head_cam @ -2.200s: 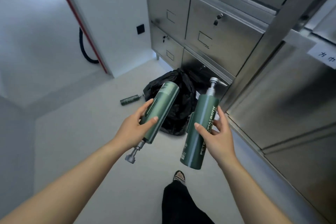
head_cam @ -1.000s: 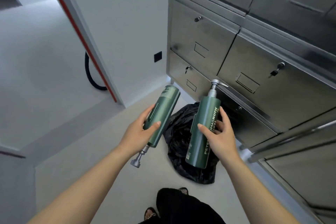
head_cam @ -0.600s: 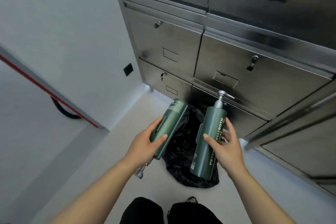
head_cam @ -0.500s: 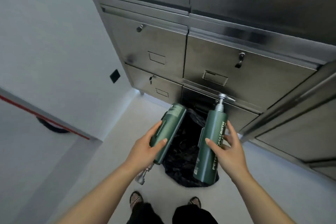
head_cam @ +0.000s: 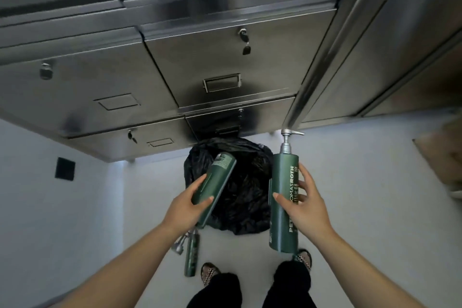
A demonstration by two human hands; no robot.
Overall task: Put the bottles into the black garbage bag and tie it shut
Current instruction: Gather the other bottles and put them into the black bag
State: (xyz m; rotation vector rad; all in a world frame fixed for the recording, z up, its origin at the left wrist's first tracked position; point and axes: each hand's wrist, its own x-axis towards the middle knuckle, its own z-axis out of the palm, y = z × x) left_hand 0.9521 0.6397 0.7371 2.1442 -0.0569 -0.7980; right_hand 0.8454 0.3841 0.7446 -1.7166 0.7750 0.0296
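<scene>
- Reaching out in front of the body, the person's left hand [head_cam: 185, 205] is gripping a tilted bottle [head_cam: 217, 180]. The thumb and fingers are curled round its lower half, the flat base is pointing up and away, and a silver pump is showing below the wrist.
- The right hand [head_cam: 305, 212] is holding a pump bottle [head_cam: 283, 175] upright. The thumb is crossing the front, the fingers are wrapping the far side, clamped on the green body, and the silver pump head is standing at the top.
- Both held bottles are hanging in the air, apart from each other. In this view the tilted one is overlapping the bag's mouth and the upright one its right edge.
- On the pale floor [head_cam: 362, 195] a third bottle [head_cam: 191, 255] is lying on its side just beside the person's left patterned shoe [head_cam: 209, 271] — outside the bag.
- The black garbage bag [head_cam: 247, 190] is sitting on the floor ahead of the feet — crumpled, its mouth gaping upward; what is inside is too dark to tell.
- Behind it a steel drawer cabinet [head_cam: 225, 107] is rising, the bag resting against its lowest drawer, and a key [head_cam: 246, 45] is hanging in a lock higher up.
- A black wall plate [head_cam: 65, 168] is showing low on the white wall at left.
</scene>
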